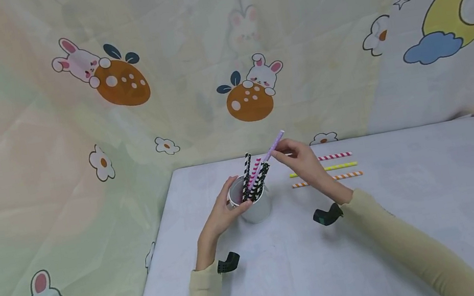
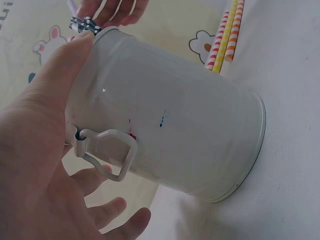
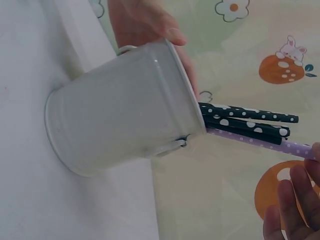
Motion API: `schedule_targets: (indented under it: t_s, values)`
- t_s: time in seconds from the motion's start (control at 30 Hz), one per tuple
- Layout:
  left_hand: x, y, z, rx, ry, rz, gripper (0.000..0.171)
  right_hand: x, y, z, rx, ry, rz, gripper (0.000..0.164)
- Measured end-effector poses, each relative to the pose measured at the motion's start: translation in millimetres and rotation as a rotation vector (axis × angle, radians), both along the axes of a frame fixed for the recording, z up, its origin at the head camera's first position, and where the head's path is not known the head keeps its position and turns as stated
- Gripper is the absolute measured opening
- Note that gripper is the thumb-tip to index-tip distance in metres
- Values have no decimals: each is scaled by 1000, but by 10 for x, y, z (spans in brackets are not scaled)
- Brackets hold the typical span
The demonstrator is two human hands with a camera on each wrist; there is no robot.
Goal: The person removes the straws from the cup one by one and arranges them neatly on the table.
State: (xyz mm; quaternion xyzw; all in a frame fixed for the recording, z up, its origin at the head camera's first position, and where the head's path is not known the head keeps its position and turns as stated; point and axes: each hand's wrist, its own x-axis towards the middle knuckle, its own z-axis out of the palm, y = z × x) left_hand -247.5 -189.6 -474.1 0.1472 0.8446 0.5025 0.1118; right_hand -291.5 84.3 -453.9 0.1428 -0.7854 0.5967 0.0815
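Observation:
A white metal bucket [image 1: 258,213] with small side handles stands on the table. My left hand [image 1: 223,213] grips its rim from the left, thumb along the near side. Several paper straws lean in the bucket: black ones with white dots [image 3: 250,125] and a pink-striped one [image 1: 254,171]. Between the right thumb and fingers, my right hand [image 1: 299,159] pinches a purple dotted straw [image 1: 275,143] by its upper part. The purple straw's lower end is inside the bucket, hidden by the wall in the right wrist view.
To the right of the bucket lie a red-striped straw [image 1: 335,156], a yellow-striped straw [image 1: 344,165] and an orange-striped straw [image 1: 349,175], roughly parallel on the white tabletop [image 1: 436,199]. A printed cloth backdrop [image 1: 193,108] rises behind the table.

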Motion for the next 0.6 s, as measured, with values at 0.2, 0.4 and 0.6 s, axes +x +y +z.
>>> schedule_targets:
  t_s: [0.2,0.4,0.6]
  values:
    - [3,-1,-4,1,-4,-1,86,-12,84,46,-46,-3,2,32]
    - [6,4,3,8,-5,1,85,-14,156,96,-86,17,5,31]
    - [2,-1,0,4,1,-4,85,1,222,127,-105,-6,-13,34]
